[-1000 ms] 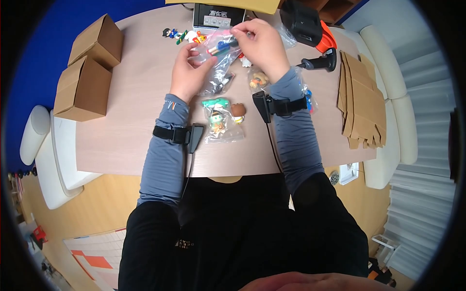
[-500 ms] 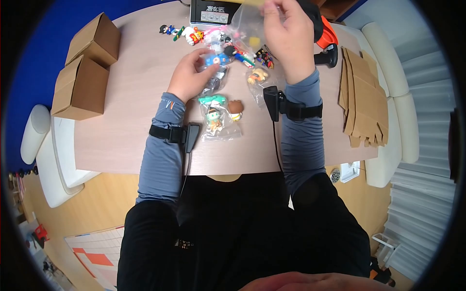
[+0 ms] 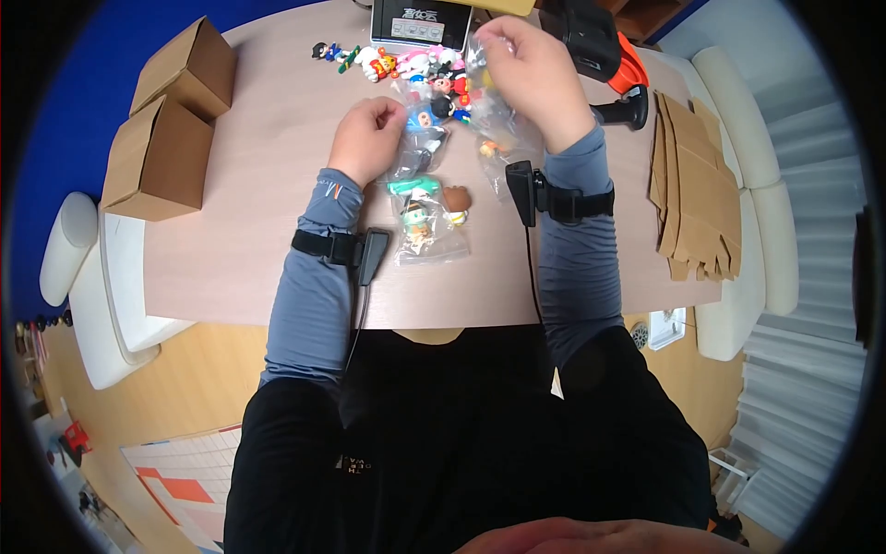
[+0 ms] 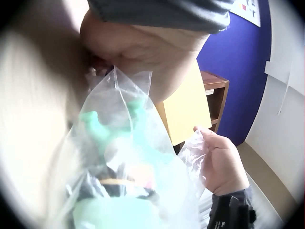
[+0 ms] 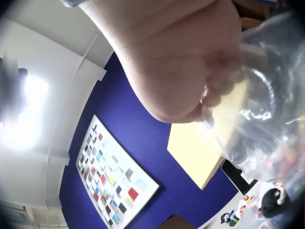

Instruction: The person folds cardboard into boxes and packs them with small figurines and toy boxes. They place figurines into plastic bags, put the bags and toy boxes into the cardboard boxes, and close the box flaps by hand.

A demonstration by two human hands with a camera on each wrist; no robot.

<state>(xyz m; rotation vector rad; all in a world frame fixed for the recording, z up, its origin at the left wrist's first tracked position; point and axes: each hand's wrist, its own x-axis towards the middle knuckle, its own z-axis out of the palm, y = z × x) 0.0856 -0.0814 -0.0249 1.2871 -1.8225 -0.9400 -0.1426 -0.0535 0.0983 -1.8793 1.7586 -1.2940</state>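
In the head view my right hand (image 3: 535,78) pinches the top of a clear plastic bag (image 3: 506,115), which hangs over the toys. The right wrist view shows this bag (image 5: 271,102) crumpled below the curled fingers. My left hand (image 3: 367,138) has thumb and index finger together at the edge of another clear bag, beside a blue figure (image 3: 424,119); its fingertips are partly hidden. Nearer me, a bagged green figure (image 3: 417,220) lies next to a brown-headed figure (image 3: 456,200). Several colourful figurines (image 3: 377,64) lie beyond my hands.
Two cardboard boxes (image 3: 157,157) stand at the left of the table (image 3: 263,203). Flattened cardboard (image 3: 692,185) lies at the right edge. A black box-shaped device (image 3: 423,26) and a black and orange device (image 3: 591,42) stand at the back.
Both hands first held one bag together, then parted. The right hand rose with a clear bag and has since lowered slightly; the left hand's fingers have closed beside the blue figure.
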